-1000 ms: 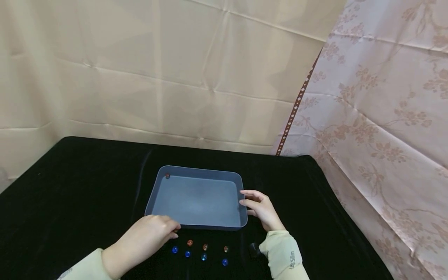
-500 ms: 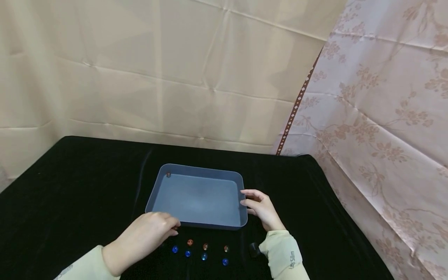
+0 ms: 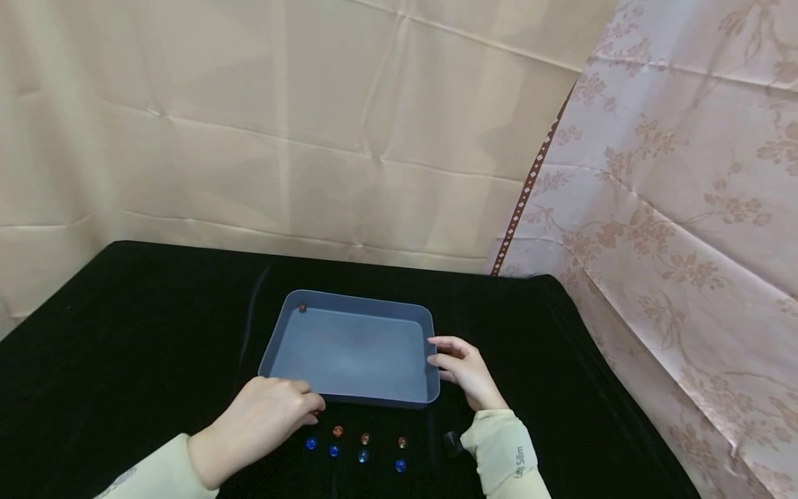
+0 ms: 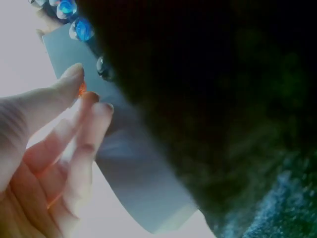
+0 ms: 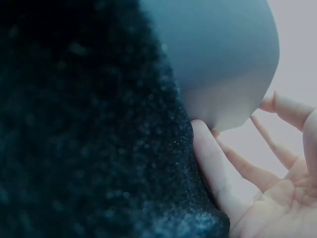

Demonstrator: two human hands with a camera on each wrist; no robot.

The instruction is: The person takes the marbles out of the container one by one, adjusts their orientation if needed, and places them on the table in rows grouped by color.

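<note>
A shallow blue-grey tray (image 3: 358, 350) lies on the black cloth. One small reddish-brown marble (image 3: 303, 308) sits in its far left corner. Just outside the near left part of the tray, my left hand (image 3: 264, 419) pinches an orange marble (image 4: 82, 89) between thumb and fingertips; from the head view it is mostly hidden. At the tray's right wall, my right hand (image 3: 466, 371) grips the rim, some fingertips over it and another outside below. In front of the tray lie several orange-brown marbles (image 3: 338, 431) and several blue marbles (image 3: 364, 455).
Black cloth (image 3: 156, 326) covers the table. A beige curtain (image 3: 312, 138) hangs behind it, and a pink floral curtain (image 3: 686, 208) on the right. Beside the right sleeve is a small dark object (image 3: 453, 445).
The marble in the tray has rolled slightly right along the far wall. My left hand has shifted a little away from me and the tray's far left edge slightly with it. My right hand stays put.
</note>
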